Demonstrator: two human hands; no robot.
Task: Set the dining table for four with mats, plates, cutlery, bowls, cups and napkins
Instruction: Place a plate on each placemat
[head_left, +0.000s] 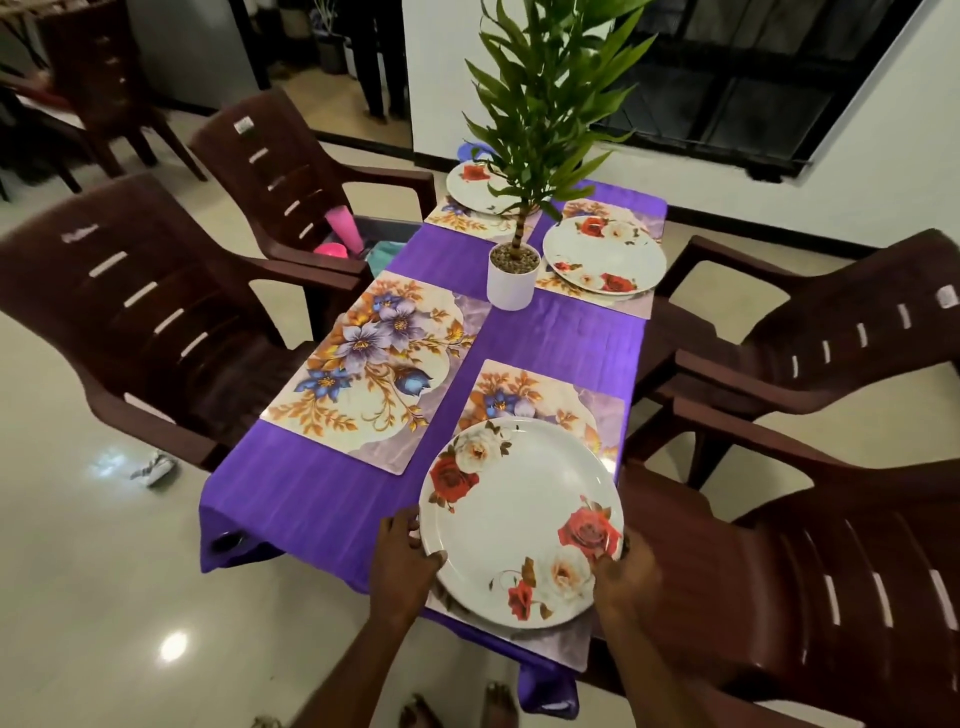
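Both of our hands grip one floral plate (521, 522) at the table's near right corner: the left hand (402, 564) curls around its left rim, thumb on top, and the right hand (623, 571) curls around its lower right rim, slightly blurred. We judge the plate is being set on the near right mat (561, 395), which it already covers in large part. To do this well, we should lower it flat, centre it on the mat, and release both rims together. Across the table, two far mats each carry a plate (605, 254), while the near left mat (374, 364) lies bare beside the potted plant (511, 278).
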